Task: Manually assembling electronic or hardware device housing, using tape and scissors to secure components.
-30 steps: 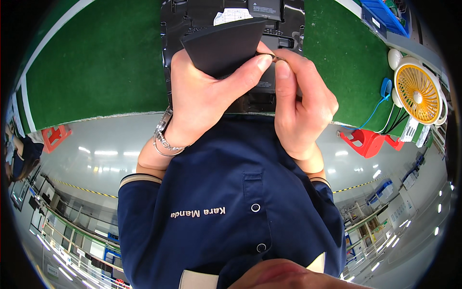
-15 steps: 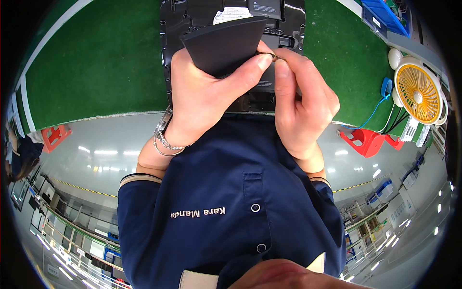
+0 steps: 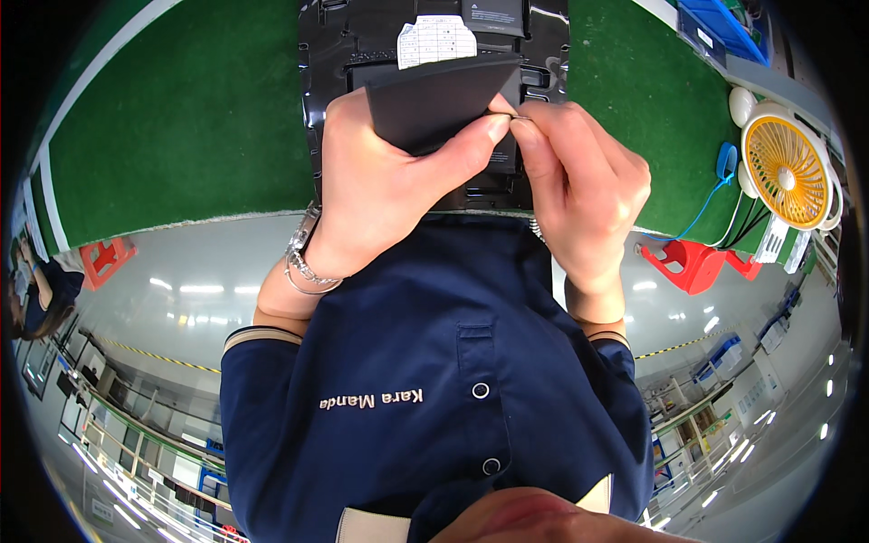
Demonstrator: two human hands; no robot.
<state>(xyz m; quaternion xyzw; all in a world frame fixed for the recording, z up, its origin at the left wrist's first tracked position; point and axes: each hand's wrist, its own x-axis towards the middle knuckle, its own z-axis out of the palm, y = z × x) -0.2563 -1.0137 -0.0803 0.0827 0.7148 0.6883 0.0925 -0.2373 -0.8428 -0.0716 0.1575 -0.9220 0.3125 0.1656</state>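
A black plastic device shell (image 3: 319, 100) with a white label (image 3: 436, 38) lies on the green mat (image 3: 181, 118). Over it my left hand (image 3: 385, 185), a metal bracelet at its wrist, grips a dark grey flat sheet (image 3: 439, 100) between thumb and fingers. My right hand (image 3: 584, 185) meets it from the right, and its thumb and forefinger pinch the sheet's right corner beside my left thumb. The hands hide the shell's lower middle part.
A yellow desk fan (image 3: 786, 165) stands at the right, with a blue cable (image 3: 724, 167) beside it. Red stools (image 3: 692, 262) show at right and left (image 3: 104, 258). A blue bin (image 3: 724, 27) sits top right. Another person (image 3: 36, 290) is at the far left.
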